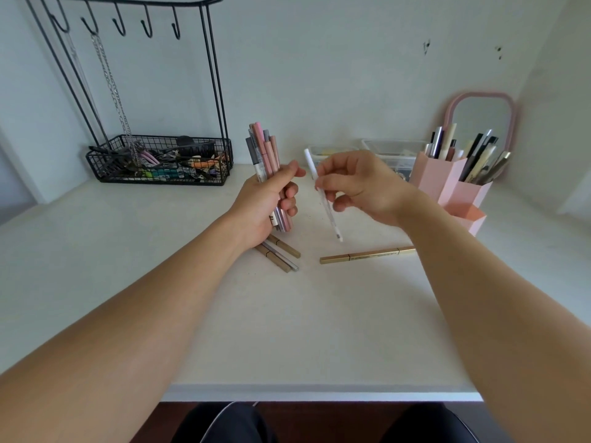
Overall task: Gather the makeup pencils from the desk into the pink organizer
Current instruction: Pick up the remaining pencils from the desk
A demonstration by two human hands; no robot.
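Dark trousers (224, 423) at the very bottom, cut off by the frame edge, tucked under the near lip of the white desk (287, 330). Two bare forearms reaching up the middle. Left hand (265, 203) closed round a bundle of pencils (267, 155), pink and grey, held nearly upright, tips fanned above the fist, lower ends poking out below the palm. Right hand (358, 187) just beside it, fingers pinched on a single white pencil (323, 193), tilted, top end far-left, bottom end hanging clear of the desk. Under the left wrist, a small cluster of tan and silver pencils (281, 254) lying flat, far ends hidden by the hand, count hard to call. Just right of those, one gold pencil (364, 254) flat on the desk, its right end slipping behind the right forearm. Far right, the pink organizer (447, 183), hexagonal tubes, tall ones crammed with pens and brushes, low front tube partly masked by the arm. Behind it a pink-framed mirror (479, 123). Clear plastic boxes (393, 155) behind the hands, contents blurred. Far left, black wire rack (160, 161) with hooks, chains dangling, basket clutter too jumbled to name.
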